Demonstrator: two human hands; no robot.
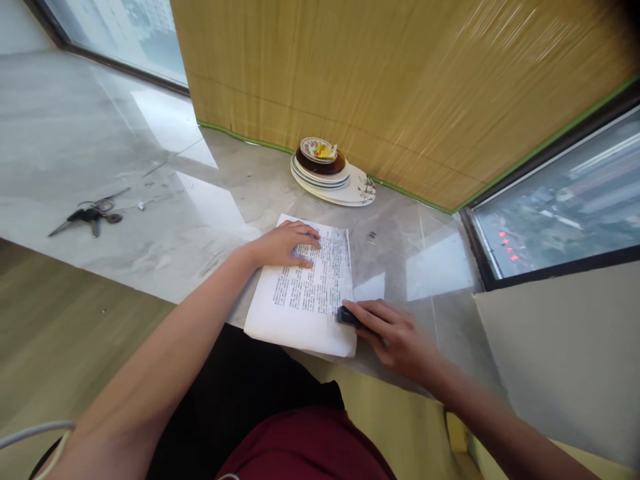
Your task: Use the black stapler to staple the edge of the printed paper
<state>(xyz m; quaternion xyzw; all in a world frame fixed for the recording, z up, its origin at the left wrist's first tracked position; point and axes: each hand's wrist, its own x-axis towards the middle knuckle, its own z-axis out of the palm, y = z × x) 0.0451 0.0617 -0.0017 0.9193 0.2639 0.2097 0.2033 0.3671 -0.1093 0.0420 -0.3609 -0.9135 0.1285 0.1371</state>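
A stack of printed paper sheets (295, 327) lies on the marble ledge in front of me, its near end reaching over the ledge's front edge. My left hand (290, 245) rests on the upper left part of the sheets, fingers spread and palm down. At the right edge of the paper, my right hand (395, 330) is closed around a small black stapler (347, 315). The stapler's front end lies over the paper's margin, and my fingers cover its rear part.
Stacked plates (320, 177), topped by a yellow packet (326, 152), stand at the back against a bamboo blind (325, 67). A bunch of keys (93, 215) lies far left on the marble ledge (190, 247). Small dark bits (371, 235) lie right of the paper.
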